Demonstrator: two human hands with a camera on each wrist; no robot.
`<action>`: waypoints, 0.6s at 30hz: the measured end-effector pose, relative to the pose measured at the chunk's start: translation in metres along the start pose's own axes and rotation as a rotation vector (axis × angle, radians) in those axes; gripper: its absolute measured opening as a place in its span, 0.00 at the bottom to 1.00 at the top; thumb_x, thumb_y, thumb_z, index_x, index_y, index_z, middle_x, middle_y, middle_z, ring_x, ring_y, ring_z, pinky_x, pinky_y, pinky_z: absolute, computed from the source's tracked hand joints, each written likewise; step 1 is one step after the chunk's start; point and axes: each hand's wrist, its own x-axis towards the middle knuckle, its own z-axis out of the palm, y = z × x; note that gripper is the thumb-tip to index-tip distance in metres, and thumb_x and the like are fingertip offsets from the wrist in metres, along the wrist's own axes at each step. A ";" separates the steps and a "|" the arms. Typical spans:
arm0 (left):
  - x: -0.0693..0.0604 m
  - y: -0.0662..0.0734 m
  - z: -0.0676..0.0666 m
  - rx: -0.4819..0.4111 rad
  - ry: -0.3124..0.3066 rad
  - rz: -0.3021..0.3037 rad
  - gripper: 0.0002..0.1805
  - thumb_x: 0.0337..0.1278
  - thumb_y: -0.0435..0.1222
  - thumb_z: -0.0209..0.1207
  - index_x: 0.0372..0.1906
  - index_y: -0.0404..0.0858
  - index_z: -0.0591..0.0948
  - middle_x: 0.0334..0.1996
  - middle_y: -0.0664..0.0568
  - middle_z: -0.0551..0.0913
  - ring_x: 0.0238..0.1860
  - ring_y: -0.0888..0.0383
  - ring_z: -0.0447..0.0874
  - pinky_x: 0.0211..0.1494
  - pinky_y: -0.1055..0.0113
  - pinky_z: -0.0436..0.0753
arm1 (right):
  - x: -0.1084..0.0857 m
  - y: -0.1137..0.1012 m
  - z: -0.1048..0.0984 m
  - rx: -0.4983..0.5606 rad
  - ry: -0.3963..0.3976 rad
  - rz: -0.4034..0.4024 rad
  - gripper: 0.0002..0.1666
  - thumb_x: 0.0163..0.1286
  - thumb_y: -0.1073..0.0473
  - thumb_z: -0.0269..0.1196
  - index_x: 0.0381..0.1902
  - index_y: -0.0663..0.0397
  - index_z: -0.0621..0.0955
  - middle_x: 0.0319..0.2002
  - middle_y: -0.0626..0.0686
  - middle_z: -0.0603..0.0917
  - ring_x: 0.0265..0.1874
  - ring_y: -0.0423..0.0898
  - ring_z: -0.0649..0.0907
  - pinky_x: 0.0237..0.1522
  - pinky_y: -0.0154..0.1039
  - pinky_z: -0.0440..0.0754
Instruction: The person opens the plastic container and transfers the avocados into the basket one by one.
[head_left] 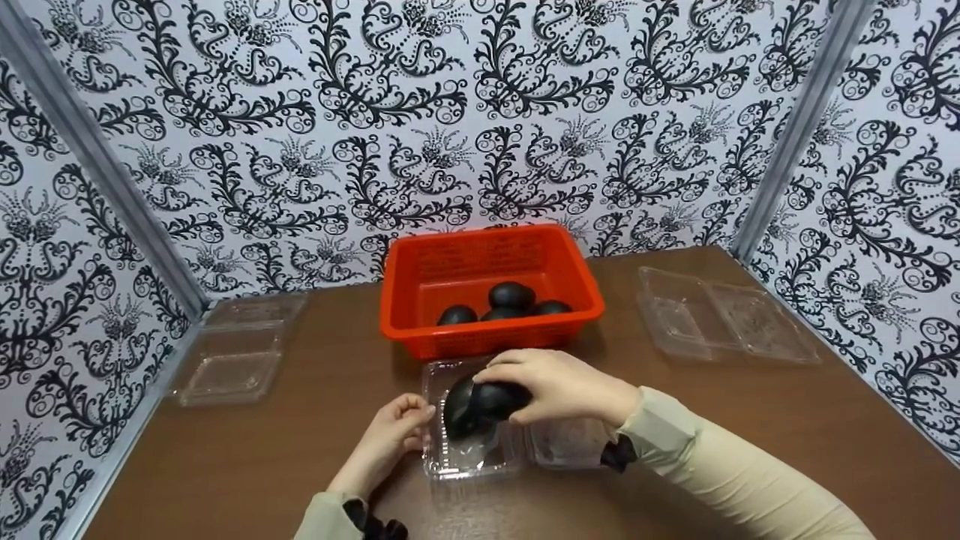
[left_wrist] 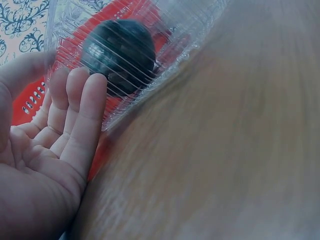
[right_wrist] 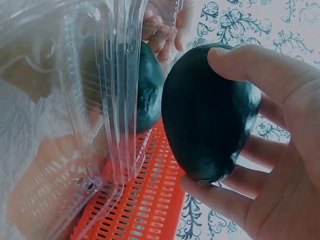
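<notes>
My right hand (head_left: pixel 559 386) grips a dark avocado (head_left: pixel 504 399) between thumb and fingers, above an open clear plastic container (head_left: pixel 474 472). The right wrist view shows this held avocado (right_wrist: pixel 210 115) whole, narrow end down in the picture. Another avocado (head_left: pixel 457 416) lies in the container, right beside the held one. At the container's left side, my left hand (head_left: pixel 397 431) pinches the wall, thumb over the rim and fingers along the outside. Through the ribbed wall the left wrist view shows the avocado (left_wrist: pixel 120 55) inside. The hinged lid (head_left: pixel 570 448) lies open to the right, partly under my right forearm.
Behind the container stands an orange-red basket (head_left: pixel 480 345) with several avocados (head_left: pixel 511 296) in it. Open clear containers lie at the left (head_left: pixel 232 371) and the right (head_left: pixel 682 319) of the brown table (head_left: pixel 240 457). Patterned panels (head_left: pixel 375 150) enclose the back and sides.
</notes>
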 end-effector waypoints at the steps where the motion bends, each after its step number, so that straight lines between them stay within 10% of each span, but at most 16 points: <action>1: 0.000 0.000 0.000 0.002 0.000 0.003 0.08 0.61 0.32 0.60 0.37 0.35 0.72 0.24 0.53 0.73 0.23 0.60 0.74 0.29 0.70 0.79 | 0.000 0.000 -0.001 -0.002 0.002 0.004 0.37 0.52 0.53 0.71 0.63 0.35 0.76 0.57 0.45 0.78 0.54 0.43 0.78 0.56 0.44 0.77; 18: 0.000 0.000 0.000 0.008 -0.003 0.019 0.06 0.62 0.31 0.58 0.36 0.36 0.72 0.21 0.53 0.72 0.22 0.60 0.75 0.29 0.69 0.80 | 0.003 0.013 -0.015 -0.046 0.040 -0.002 0.37 0.52 0.54 0.72 0.63 0.37 0.76 0.57 0.45 0.78 0.56 0.44 0.77 0.57 0.45 0.76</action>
